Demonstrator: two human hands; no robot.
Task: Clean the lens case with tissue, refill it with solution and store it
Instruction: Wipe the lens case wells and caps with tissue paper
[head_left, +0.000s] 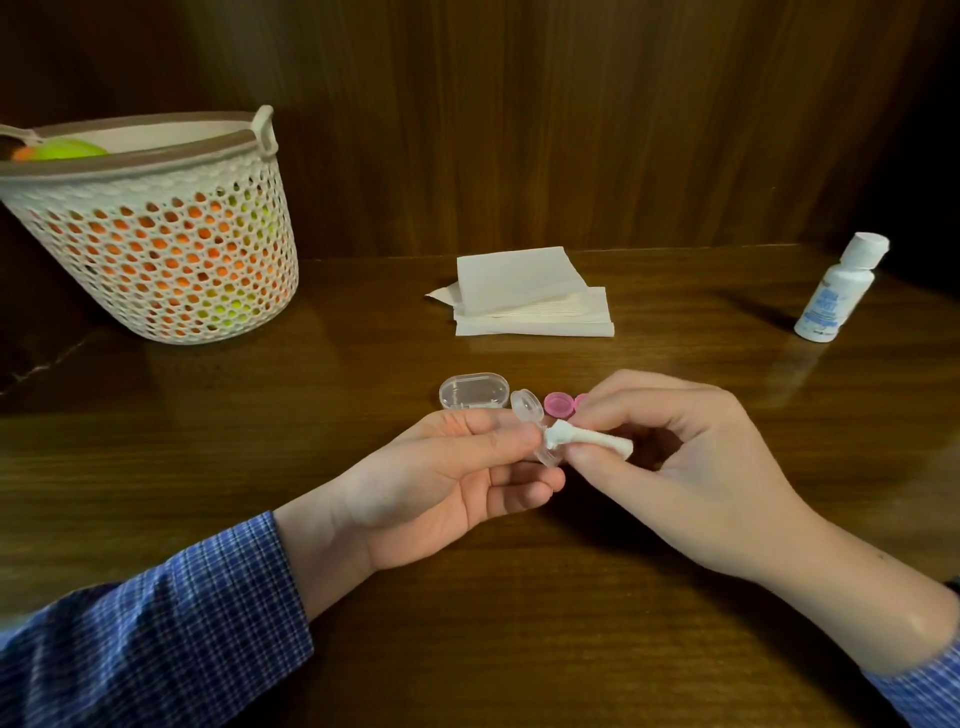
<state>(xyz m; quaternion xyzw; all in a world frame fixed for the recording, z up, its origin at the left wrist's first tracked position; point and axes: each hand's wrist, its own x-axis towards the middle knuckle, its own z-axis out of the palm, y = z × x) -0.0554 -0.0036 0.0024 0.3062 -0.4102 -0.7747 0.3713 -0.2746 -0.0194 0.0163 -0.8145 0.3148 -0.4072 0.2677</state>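
Observation:
My left hand (457, 467) pinches a clear plastic lens case (530, 415) above the wooden table, one of its wells tilted upward. My right hand (675, 457) holds a rolled white tissue (587, 439) whose tip presses into the lower well of the case. Two pink caps (558, 404) lie on the table just behind my hands; the second is mostly hidden by my right fingers. A clear oval box (474, 391) lies left of the caps. The white solution bottle (837, 288) stands capped at the far right.
A stack of folded white tissues (530, 293) lies at the middle back of the table (519, 623). A perforated white basket (171, 244) with orange and green contents stands at the back left. A dark wood wall rises behind.

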